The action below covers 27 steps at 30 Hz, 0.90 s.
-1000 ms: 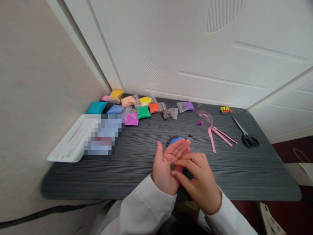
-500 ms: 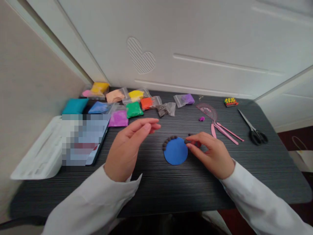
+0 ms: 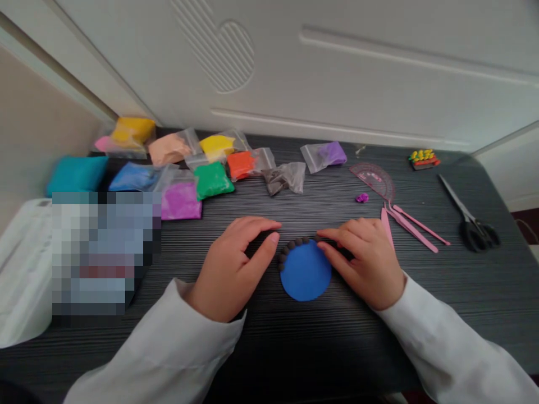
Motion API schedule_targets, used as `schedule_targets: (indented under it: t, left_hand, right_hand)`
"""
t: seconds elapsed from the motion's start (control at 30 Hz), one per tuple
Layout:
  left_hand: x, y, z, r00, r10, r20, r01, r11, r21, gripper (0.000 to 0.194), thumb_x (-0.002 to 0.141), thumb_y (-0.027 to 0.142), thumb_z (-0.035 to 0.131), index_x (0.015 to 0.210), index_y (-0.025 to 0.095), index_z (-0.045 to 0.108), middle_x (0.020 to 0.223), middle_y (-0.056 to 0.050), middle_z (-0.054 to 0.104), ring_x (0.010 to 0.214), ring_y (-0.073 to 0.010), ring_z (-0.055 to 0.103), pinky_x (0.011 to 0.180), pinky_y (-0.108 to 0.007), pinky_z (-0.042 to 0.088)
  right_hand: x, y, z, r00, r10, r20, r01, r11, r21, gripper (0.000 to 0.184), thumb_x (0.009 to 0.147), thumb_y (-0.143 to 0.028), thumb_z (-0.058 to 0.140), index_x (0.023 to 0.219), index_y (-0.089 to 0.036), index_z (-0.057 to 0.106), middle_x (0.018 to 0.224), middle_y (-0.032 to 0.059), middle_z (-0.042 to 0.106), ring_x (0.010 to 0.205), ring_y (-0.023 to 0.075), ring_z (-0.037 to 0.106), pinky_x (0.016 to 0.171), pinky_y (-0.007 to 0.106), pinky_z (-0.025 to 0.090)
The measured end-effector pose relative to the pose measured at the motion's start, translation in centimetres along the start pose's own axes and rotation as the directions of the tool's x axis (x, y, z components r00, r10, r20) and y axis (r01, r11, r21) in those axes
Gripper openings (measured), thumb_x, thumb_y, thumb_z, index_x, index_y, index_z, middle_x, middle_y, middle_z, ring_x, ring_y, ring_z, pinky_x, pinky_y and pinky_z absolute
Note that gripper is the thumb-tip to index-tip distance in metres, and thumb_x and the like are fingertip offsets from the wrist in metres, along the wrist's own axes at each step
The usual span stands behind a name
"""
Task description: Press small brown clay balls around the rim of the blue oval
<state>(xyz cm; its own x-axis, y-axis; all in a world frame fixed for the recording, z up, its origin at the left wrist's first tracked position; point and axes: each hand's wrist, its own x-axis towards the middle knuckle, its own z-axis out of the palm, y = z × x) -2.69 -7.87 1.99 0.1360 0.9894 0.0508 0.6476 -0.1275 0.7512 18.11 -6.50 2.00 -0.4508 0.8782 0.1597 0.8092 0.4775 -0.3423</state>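
Observation:
A flat blue disc (image 3: 306,274), apparently of clay, lies on the dark tabletop. Several small dark grey clay balls (image 3: 291,246) sit in a row along its upper left edge. At the disc's upper right edge, my right hand (image 3: 357,255) pinches another dark ball (image 3: 318,238) between thumb and index finger, right by the rim. My left hand (image 3: 236,266) hovers just left of the disc, thumb and fingers apart and nothing between them.
Bags of coloured clay, such as a green packet (image 3: 213,179), line the back left. Pink tools (image 3: 415,227), a protractor (image 3: 374,178), a purple clay lump (image 3: 362,198) and scissors (image 3: 474,224) lie right. A white tray (image 3: 25,269) and a blurred-out device (image 3: 105,252) stand left.
The view has moved closer to the table. My right hand has brought its dark ball onto the disc's upper right rim. My left hand has come lower, nearer the disc.

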Motion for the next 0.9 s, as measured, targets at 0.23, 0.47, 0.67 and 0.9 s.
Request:
schedule_targets:
  t: [0.23, 0.47, 0.67, 0.9]
  left_hand:
    - [0.00, 0.04, 0.15, 0.999, 0.030, 0.017, -0.031, 0.998, 0.053, 0.019, 0.080, 0.024, 0.046, 0.096, 0.021, 0.055, 0.098, 0.000, 0.056, 0.096, -0.0129, 0.048, 0.086, -0.026, 0.036]
    - [-0.03, -0.08, 0.16, 0.999, 0.050, 0.018, -0.051, 0.994, 0.095, 0.020, 0.079, 0.024, 0.047, 0.095, 0.020, 0.057, 0.098, -0.001, 0.057, 0.096, -0.0134, 0.049, 0.087, -0.027, 0.036]
    - [0.06, -0.13, 0.08, 0.999, 0.040, 0.020, -0.042, 0.994, 0.098, 0.019, 0.078, 0.025, 0.048, 0.094, 0.021, 0.058, 0.098, 0.000, 0.057, 0.095, -0.0127, 0.049, 0.087, -0.026, 0.036]
    - [0.32, -0.31, -0.12, 0.995, 0.058, 0.083, -0.067, 0.991, 0.114, 0.021, 0.078, 0.027, 0.047, 0.095, 0.022, 0.058, 0.098, -0.001, 0.058, 0.097, -0.0146, 0.048, 0.088, -0.030, 0.036]
  right_hand:
    - [0.07, -0.08, 0.21, 1.000, -0.020, -0.003, 0.020, 1.000, -0.017, 0.019, 0.080, -0.033, 0.049, 0.095, -0.028, 0.059, 0.073, -0.0017, 0.057, 0.073, 0.0154, 0.046, 0.069, 0.034, 0.028]
    - [0.06, -0.22, 0.23, 1.000, -0.015, 0.002, 0.015, 1.000, -0.012, 0.018, 0.079, -0.035, 0.049, 0.093, -0.028, 0.059, 0.074, -0.0014, 0.057, 0.073, 0.0156, 0.046, 0.070, 0.035, 0.028]
    - [0.08, -0.19, 0.22, 0.999, -0.018, -0.027, 0.019, 1.000, 0.009, 0.017, 0.078, -0.034, 0.051, 0.091, -0.027, 0.060, 0.075, -0.0011, 0.058, 0.074, 0.0153, 0.047, 0.070, 0.035, 0.028]
    - [0.01, -0.30, 0.12, 0.998, -0.003, -0.065, 0.004, 1.000, 0.010, 0.015, 0.077, -0.033, 0.053, 0.088, -0.026, 0.061, 0.075, -0.0012, 0.059, 0.074, 0.0153, 0.048, 0.072, 0.035, 0.028]
